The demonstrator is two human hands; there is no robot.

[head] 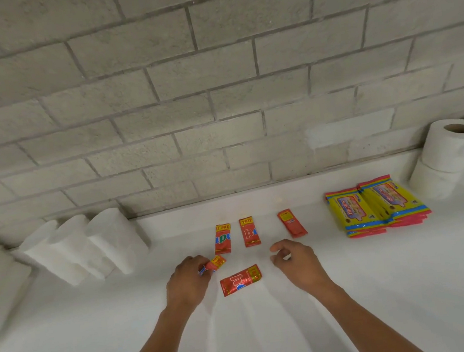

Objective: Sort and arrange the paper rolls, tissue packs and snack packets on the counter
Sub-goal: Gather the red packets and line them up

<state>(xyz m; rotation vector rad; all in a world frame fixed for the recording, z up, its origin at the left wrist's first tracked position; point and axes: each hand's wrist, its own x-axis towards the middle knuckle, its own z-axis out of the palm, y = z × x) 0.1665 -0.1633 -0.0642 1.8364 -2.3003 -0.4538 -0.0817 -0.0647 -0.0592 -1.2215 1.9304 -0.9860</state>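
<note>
Left hand [189, 279] pinches a crinkled red foil packet [214, 264]; right hand [295, 260] hovers loosely curled, empty. Another glossy packet [240, 280] lies flat between them.

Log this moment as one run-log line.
left hand: gripping red packet | right hand: empty, open | loose packet: flat between hands

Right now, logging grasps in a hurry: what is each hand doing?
Left hand: closed on a red packet.
Right hand: open, fingers curled, holding nothing.
</note>
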